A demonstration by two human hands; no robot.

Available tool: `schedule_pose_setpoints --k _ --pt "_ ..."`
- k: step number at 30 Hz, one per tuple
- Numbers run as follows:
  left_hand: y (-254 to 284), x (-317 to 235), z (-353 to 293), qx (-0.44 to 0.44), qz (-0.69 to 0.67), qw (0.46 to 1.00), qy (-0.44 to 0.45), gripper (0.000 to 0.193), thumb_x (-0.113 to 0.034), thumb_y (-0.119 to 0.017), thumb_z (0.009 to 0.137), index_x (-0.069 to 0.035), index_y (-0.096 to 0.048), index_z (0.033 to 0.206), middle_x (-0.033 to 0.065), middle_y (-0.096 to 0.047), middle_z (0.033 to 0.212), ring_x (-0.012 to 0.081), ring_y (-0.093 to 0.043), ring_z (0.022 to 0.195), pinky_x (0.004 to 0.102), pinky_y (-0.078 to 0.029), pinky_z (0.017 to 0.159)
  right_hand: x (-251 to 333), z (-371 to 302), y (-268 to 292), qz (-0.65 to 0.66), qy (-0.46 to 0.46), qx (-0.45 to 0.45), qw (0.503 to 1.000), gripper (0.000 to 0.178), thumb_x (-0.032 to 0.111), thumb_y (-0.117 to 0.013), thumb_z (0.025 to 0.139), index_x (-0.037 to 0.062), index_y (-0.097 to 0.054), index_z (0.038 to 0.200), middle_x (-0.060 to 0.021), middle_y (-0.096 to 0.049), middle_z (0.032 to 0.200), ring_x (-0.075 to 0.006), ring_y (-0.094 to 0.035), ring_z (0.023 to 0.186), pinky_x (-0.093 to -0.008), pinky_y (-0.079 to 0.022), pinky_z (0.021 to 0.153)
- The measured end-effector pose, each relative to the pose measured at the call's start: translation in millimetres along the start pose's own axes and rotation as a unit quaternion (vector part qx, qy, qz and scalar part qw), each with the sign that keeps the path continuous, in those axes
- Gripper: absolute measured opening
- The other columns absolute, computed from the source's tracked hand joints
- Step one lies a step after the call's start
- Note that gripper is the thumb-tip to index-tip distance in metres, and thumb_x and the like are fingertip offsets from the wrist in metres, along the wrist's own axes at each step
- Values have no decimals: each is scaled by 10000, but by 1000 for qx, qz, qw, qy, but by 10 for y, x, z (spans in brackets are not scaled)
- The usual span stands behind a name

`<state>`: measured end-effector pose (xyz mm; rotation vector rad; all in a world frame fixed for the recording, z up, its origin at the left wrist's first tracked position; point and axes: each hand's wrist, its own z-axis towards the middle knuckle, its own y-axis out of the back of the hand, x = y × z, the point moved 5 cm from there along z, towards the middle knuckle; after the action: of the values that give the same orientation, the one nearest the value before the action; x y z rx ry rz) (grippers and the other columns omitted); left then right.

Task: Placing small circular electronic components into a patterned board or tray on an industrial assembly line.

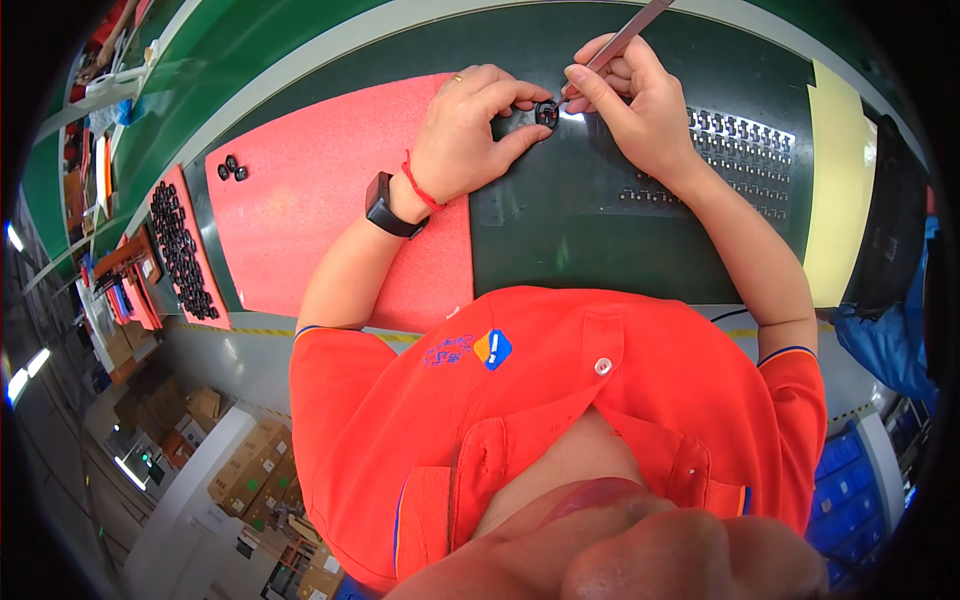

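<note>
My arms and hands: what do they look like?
Short red sleeves with blue and orange trim. Your left hand has a gold-coloured ring, with a black watch and red string bracelet below. Your right hand shows nothing worn.

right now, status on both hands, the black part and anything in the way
Left hand pinching small black part. Right hand gripping slim pinkish tool, tip at the part's right edge. No obstruction seen between them.
</note>
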<state>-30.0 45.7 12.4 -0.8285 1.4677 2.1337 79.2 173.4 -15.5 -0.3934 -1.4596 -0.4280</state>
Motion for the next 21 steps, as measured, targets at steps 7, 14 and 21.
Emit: schedule_pose_setpoints --k 7,14,21 --pt "-3 9 -4 4 2 1000 2 272 -128 -776 694 -102 -687 949 27 -590 793 200 -549 721 321 -450 675 7 -6 -4 -28 -4 4 1000 204 78 -604 923 -18 -496 1067 -98 -650 875 -147 -674 805 -248 -558 686" --pt "-12 21 -4 7 8 1000 1 271 -140 -773 700 -105 -686 955 27 -572 775 210 -542 742 327 -439 691 122 -32 -20 -147 98 6 984 205 64 -640 892 -16 -533 1047 -93 -658 840 -138 -672 759 -235 -529 647" --pt "-12 26 -6 10 8 1000 -1 255 -154 -770 706 -110 -692 944 25 -564 753 214 -539 738 327 -435 683 336 -126 -71 -304 326 67 893 197 49 -679 847 2 -589 1015 -105 -669 841 -156 -663 672 -255 -514 617"
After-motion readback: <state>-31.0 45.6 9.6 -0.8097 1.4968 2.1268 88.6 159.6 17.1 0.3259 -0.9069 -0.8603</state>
